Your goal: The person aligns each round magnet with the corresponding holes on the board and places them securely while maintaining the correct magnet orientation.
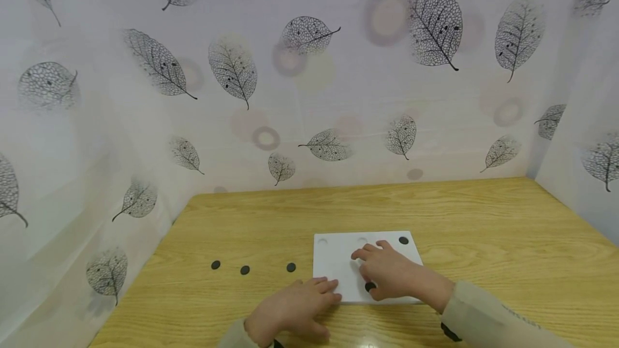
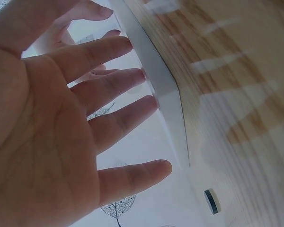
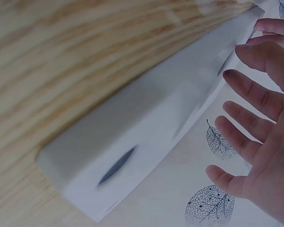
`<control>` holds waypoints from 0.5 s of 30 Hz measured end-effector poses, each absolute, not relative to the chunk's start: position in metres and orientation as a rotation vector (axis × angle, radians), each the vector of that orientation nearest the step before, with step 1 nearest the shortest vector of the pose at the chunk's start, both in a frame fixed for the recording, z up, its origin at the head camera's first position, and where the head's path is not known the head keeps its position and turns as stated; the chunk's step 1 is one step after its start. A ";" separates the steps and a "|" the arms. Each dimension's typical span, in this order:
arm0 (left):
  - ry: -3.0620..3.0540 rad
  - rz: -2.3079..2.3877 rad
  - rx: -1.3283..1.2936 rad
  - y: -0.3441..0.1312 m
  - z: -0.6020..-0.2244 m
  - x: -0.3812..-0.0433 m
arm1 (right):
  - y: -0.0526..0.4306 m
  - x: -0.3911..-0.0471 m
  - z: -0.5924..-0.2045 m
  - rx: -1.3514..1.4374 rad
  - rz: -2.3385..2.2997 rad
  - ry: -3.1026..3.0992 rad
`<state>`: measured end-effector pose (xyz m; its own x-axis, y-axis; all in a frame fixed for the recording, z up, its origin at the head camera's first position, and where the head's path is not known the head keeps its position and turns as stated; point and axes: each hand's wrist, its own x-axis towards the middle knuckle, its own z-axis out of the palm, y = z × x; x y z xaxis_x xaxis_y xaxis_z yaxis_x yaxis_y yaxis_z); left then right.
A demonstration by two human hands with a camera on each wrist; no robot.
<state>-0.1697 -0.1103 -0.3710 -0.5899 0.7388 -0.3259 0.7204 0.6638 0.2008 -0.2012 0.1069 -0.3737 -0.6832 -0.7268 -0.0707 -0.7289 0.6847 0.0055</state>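
Note:
A white rectangular board (image 1: 336, 262) with shallow round recesses lies on the table. My left hand (image 1: 300, 307) rests its spread fingertips on the board's front left corner; in the left wrist view those fingers (image 2: 113, 85) are extended along the board's edge. Over the board's right half is my right hand (image 1: 389, 273), thumb and index beside a black disc (image 1: 370, 287) near the front. The right wrist view has its fingers (image 3: 248, 116) apart and loosely bent, gripping nothing. Another black disc (image 1: 403, 240) sits in the board's far right corner.
Left of the board, three black discs (image 1: 291, 267) (image 1: 245, 270) (image 1: 215, 265) lie in a loose row on the wooden table (image 1: 261, 219). A leaf-patterned white sheet (image 1: 309, 85) hangs behind the table and along both sides.

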 end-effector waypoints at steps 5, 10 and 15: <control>2.500 0.068 1.146 -0.110 -0.371 -0.170 | 0.107 -0.202 -0.375 -1.226 0.054 2.829; 2.501 0.071 1.143 -0.110 -0.371 -0.170 | 0.108 -0.202 -0.375 -1.226 0.051 2.831; 2.516 0.045 1.157 -0.110 -0.372 -0.169 | 0.108 -0.201 -0.374 -1.233 0.032 2.834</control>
